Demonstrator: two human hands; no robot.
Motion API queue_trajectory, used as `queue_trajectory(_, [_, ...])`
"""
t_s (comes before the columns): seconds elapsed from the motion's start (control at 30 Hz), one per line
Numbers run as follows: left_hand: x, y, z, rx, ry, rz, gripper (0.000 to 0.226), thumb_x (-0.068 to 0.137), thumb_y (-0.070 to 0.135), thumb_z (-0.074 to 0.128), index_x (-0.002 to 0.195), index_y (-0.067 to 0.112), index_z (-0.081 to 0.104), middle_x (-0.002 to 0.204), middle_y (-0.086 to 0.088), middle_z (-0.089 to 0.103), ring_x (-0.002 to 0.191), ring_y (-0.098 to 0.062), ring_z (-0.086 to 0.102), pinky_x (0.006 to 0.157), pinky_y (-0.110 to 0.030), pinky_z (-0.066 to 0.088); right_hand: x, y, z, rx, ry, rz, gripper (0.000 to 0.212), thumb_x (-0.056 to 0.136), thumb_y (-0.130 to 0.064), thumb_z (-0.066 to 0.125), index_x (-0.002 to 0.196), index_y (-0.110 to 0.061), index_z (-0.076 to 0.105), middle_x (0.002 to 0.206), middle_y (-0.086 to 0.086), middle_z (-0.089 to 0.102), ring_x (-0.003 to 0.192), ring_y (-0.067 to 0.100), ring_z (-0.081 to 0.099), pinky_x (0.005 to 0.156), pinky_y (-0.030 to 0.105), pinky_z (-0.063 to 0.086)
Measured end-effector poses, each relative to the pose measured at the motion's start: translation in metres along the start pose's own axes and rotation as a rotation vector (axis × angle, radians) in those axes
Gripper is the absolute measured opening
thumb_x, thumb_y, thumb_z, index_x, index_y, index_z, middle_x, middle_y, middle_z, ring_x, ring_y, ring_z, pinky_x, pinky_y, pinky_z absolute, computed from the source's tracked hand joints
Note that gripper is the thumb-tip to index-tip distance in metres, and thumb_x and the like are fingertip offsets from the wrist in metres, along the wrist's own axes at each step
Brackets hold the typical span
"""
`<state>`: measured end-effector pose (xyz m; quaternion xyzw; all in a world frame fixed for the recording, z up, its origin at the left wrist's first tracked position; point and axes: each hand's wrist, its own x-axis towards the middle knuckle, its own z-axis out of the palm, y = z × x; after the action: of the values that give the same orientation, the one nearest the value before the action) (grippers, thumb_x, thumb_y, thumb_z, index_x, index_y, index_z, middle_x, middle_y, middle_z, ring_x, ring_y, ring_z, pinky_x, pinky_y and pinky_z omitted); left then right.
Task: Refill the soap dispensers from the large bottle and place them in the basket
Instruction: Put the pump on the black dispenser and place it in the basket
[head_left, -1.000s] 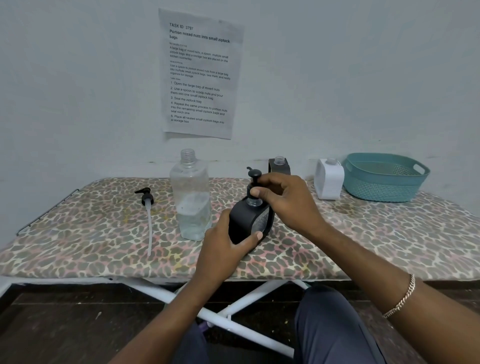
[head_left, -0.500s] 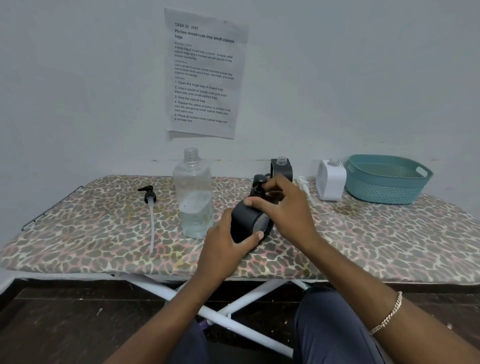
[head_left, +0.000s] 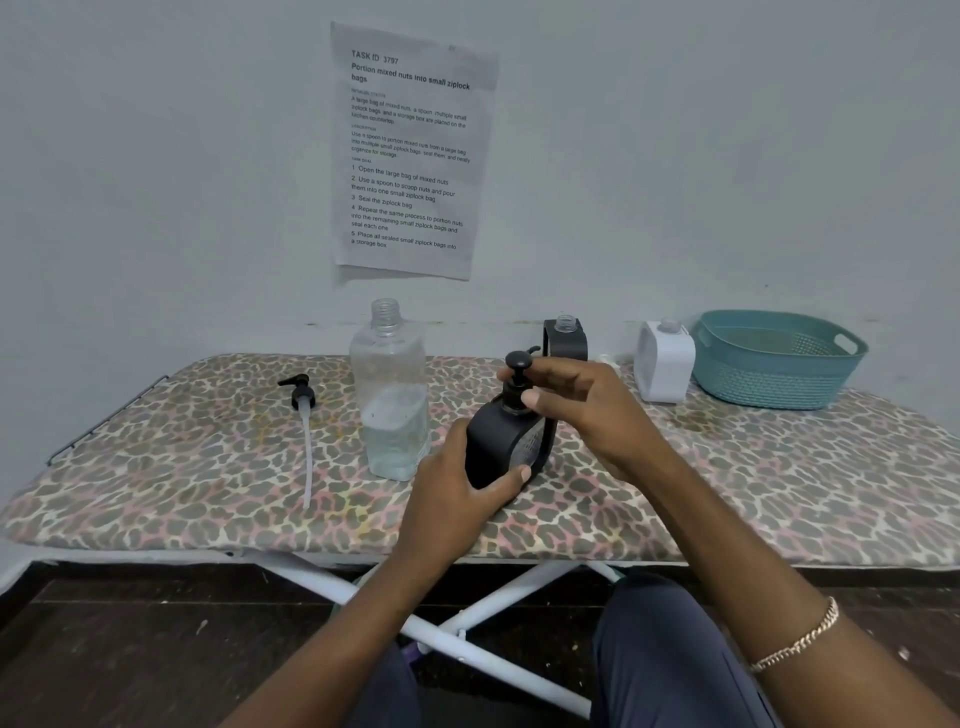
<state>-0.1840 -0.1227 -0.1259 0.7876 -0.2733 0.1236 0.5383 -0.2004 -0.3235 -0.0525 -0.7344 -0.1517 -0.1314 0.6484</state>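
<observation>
Left hand (head_left: 447, 493) grips the black dispenser (head_left: 501, 447) (tilted); right hand (head_left: 582, 410) pinches its pump collar (head_left: 514, 397).

Black dispenser (head_left: 506, 449), pump (head_left: 516, 371) fitted, stands at front centre. Large clear bottle (head_left: 390, 395), uncapped, about one-third full, is upright just left of it. Second black dispenser (head_left: 565, 343) and white dispenser (head_left: 664, 364), both open-necked, stand behind. Teal basket (head_left: 769, 382) sits at far right, beside the white dispenser.
</observation>
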Motion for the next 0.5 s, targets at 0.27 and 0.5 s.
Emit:
queue_trajectory(0.27, [0.0, -0.001, 0.0, 0.005, 0.002, 0.002, 0.061, 0.084, 0.06, 0.076, 0.135, 0.037, 0.053, 0.095, 0.022, 0.071, 0.084, 0.002, 0.071, 0.063, -0.013, 0.053, 0.006, 0.009, 0.027, -0.255, 0.224, 0.047, 0.044, 0.071, -0.045, 0.095, 0.094, -0.028, 0.062, 0.086, -0.009, 0.061, 0.075, 0.001, 0.057, 0.068, 0.015, 0.045])
queue_trajectory(0.5, [0.0, 0.003, -0.001, 0.015, 0.003, 0.006, 0.049, 0.084, 0.06, 0.075, 0.125, 0.051, 0.049, 0.104, 0.029, 0.069, 0.089, 0.006, 0.07, 0.067, -0.01, 0.052, 0.006, -0.008, 0.0, -0.071, -0.035, 0.077, 0.039, 0.093, -0.008, 0.077, 0.129, -0.023, 0.071, 0.128, 0.0, 0.075, 0.124, 0.014, 0.068, 0.107, 0.033, 0.053])
